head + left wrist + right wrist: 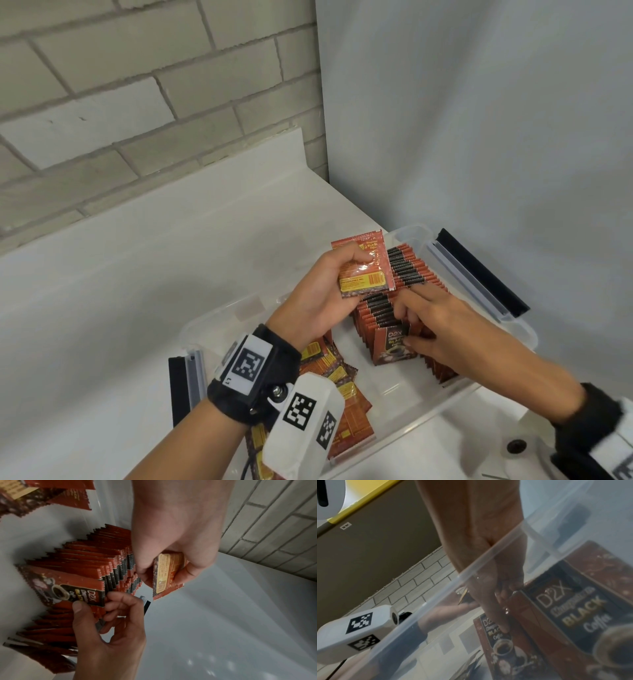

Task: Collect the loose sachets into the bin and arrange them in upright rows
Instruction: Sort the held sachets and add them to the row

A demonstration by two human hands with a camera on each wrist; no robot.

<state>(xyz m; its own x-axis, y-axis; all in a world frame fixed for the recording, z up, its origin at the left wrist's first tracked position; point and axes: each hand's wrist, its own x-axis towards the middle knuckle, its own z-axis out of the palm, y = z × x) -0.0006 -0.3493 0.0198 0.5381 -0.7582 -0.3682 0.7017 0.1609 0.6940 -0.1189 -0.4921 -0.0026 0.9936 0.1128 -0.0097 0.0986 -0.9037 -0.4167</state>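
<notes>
Two hands work over the clear bin [445,404] in the head view: the left hand [318,294] grips a small stack of sachets [368,270] above the upright rows [407,270], while loose sachets [346,387] lie flat on the bin's floor. From the left wrist, the right hand [109,626] pinches the front sachet [68,586] of a row. Through the bin wall, the right-wrist view shows those fingers [498,609] curled on it. These sachets look light, thin and slick; gripping their flat faces near an edge seems safest.
</notes>
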